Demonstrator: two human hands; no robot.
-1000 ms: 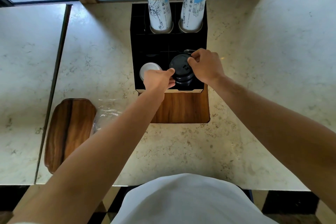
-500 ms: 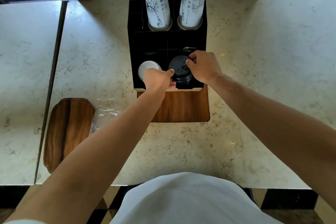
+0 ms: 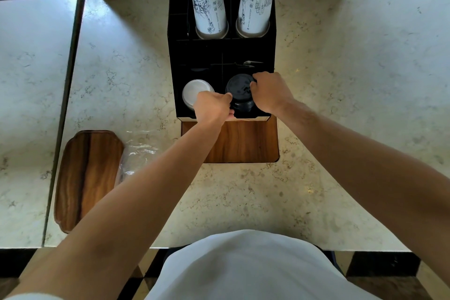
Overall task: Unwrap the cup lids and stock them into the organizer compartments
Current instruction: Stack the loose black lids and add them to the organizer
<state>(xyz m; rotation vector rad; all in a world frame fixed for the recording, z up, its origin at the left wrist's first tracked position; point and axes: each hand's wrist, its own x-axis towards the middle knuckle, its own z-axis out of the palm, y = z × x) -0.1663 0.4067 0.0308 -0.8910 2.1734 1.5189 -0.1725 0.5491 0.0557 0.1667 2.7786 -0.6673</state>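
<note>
The stack of black lids (image 3: 239, 96) has sunk lower into the front-right compartment of the organizer (image 3: 175, 56) since the earlier frame. Left hand (image 3: 213, 108) and right hand (image 3: 270, 92) both grip it. Lower evenly, keeping the stack vertical beside the white lids (image 3: 193, 91).

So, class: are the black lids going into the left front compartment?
No, both hands hold the black lids in the right front one; white lids fill the left.

The person wears a plain white short-sleeved top (image 3: 246, 268); both forearms are bare, without accessories.
</note>
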